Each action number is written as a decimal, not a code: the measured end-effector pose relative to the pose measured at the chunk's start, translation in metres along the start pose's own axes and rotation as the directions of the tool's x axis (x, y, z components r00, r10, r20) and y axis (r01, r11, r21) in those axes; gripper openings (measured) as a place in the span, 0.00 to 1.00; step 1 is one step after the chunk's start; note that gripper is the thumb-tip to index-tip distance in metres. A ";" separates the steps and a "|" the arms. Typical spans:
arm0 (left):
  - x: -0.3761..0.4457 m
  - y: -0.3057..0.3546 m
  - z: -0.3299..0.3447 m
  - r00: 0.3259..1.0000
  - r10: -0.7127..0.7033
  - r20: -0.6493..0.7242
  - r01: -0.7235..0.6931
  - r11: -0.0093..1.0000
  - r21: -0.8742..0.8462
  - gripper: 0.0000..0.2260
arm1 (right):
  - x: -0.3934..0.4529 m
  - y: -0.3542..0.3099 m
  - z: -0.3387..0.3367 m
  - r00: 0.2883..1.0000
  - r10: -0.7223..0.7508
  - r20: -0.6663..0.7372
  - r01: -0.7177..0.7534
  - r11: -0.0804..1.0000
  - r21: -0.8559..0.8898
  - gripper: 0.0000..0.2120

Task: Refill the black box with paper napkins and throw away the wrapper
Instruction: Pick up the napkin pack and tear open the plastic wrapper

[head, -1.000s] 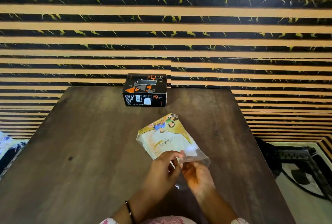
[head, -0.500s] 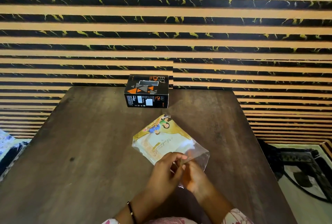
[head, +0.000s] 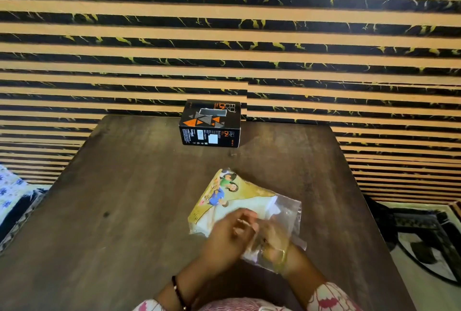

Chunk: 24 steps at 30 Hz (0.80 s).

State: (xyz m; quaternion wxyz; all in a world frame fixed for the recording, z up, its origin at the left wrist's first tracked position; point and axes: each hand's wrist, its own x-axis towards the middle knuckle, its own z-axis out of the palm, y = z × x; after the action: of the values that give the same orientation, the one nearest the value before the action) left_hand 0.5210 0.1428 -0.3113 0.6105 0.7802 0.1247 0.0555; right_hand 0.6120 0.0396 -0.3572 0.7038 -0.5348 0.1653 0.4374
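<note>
A black box (head: 210,123) with orange triangles and a slot in its top stands at the far middle of the dark wooden table (head: 124,198). Nearer to me lies a clear plastic wrapper (head: 232,193) with a yellow printed picture, holding white paper napkins. My left hand (head: 225,236) grips the wrapper's near edge from above. My right hand (head: 273,238) is inside or under the clear open end of the wrapper and shows through the plastic. Both hands are blurred.
A wall of tan and black stripes (head: 224,49) rises just behind the table. A patterned rug (head: 429,241) covers the floor to the right, and floral fabric (head: 12,193) lies at the left edge.
The wrapper has shifted toward me and turned a little. My right hand has gone further into the clear end of the wrapper. The box has not moved.
</note>
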 end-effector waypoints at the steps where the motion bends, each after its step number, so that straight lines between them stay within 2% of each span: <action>1: 0.005 -0.007 -0.009 0.989 0.007 -0.149 0.004 0.997 0.073 0.07 | -0.002 -0.002 -0.004 0.999 -0.005 0.037 0.005 1.000 0.002 0.20; 3: 0.014 -0.028 -0.029 0.931 -0.042 -0.363 0.125 0.970 0.208 0.10 | -0.005 -0.004 -0.017 0.989 -0.017 0.147 0.019 1.000 -0.010 0.19; 4: 0.018 -0.040 -0.038 0.904 -0.120 -0.410 0.226 0.949 0.220 0.10 | -0.008 -0.006 -0.022 0.979 -0.004 0.203 0.004 1.000 0.001 0.20; 6: 0.021 -0.053 -0.048 0.853 -0.355 -0.382 0.413 0.907 0.078 0.08 | -0.012 -0.006 -0.033 0.952 0.018 0.306 -0.026 0.999 0.024 0.22; 7: 0.021 -0.055 -0.048 0.829 -0.456 -0.324 0.475 0.880 -0.022 0.08 | -0.010 -0.006 -0.037 0.957 0.017 0.290 -0.024 1.000 0.019 0.22; 9: 0.019 -0.056 -0.048 0.805 -0.536 -0.256 0.520 0.844 -0.132 0.10 | -0.005 -0.008 -0.041 0.960 0.016 0.280 -0.016 1.000 -0.004 0.33; 10: 0.018 -0.057 -0.049 0.807 -0.526 -0.270 0.516 0.849 -0.110 0.11 | -0.005 -0.010 -0.041 0.961 0.031 0.274 -0.022 0.999 -0.038 0.36; 12: 0.020 -0.063 -0.054 0.795 -0.492 -0.355 0.499 0.863 -0.077 0.13 | -0.008 -0.018 -0.047 0.976 0.050 0.212 -0.028 0.994 -0.108 0.29; 16: 0.019 -0.074 -0.071 0.733 -0.496 -0.466 0.476 0.863 -0.170 0.14 | -0.021 -0.041 -0.070 0.988 0.012 0.154 0.009 0.991 -0.135 0.36; 20: 0.014 -0.082 -0.085 0.676 -0.484 -0.556 0.525 0.846 -0.098 0.16 | -0.032 -0.055 -0.096 0.999 -0.006 0.035 0.010 0.995 -0.099 0.20; 22: 0.012 -0.085 -0.085 0.671 -0.472 -0.572 0.532 0.843 -0.072 0.15 | -0.039 -0.059 -0.109 1.000 -0.030 -0.001 0.030 0.999 -0.032 0.12; 24: 0.009 -0.085 -0.082 0.673 -0.466 -0.574 0.522 0.849 -0.077 0.13 | -0.047 -0.060 -0.115 0.998 -0.062 -0.034 0.063 0.997 0.040 0.08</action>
State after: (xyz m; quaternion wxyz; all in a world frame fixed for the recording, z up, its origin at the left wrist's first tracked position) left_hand 0.4998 0.2413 -0.3731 0.4989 0.6908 0.5108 0.1139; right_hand 0.6602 -0.0871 -0.3305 0.7251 -0.5324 0.1690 0.4028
